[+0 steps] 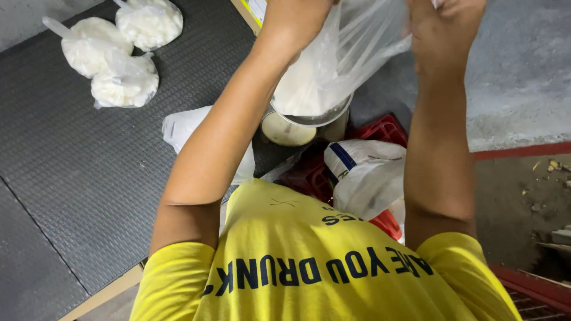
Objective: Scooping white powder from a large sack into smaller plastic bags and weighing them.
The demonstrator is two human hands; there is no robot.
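Head view looks down over a yellow shirt (309, 267); both forearms reach up toward the top edge. Left hand (294, 18) closed on the upper part of a clear plastic bag (339, 59), fingers mostly cut off by the frame; right hand (443, 24) also raised at the bag's other side, gripping a fold of the plastic near the top, fingertips out of view. Bag hangs between the two hands, partly full of white stuff (300, 89) that sags at the bottom; bag bottom sits in or just over a metal bowl (324, 116), cannot tell if it touches. Just below the bowl a round container (288, 131) with pale contents, partly hidden by the left forearm. Red crate (386, 128) under and beside these; a white sack with a blue stripe (366, 172) lies on it, near the right forearm; another white bag (184, 128) pokes out behind the left forearm. Upper left, well apart from the hands, three filled, tied clear bags (119, 47) lie together on a dark ribbed mat (89, 178); two touch each other. Grey concrete floor (523, 71) to the right; red edge strip (523, 150) across it; scraps of debris (553, 166) lower right.
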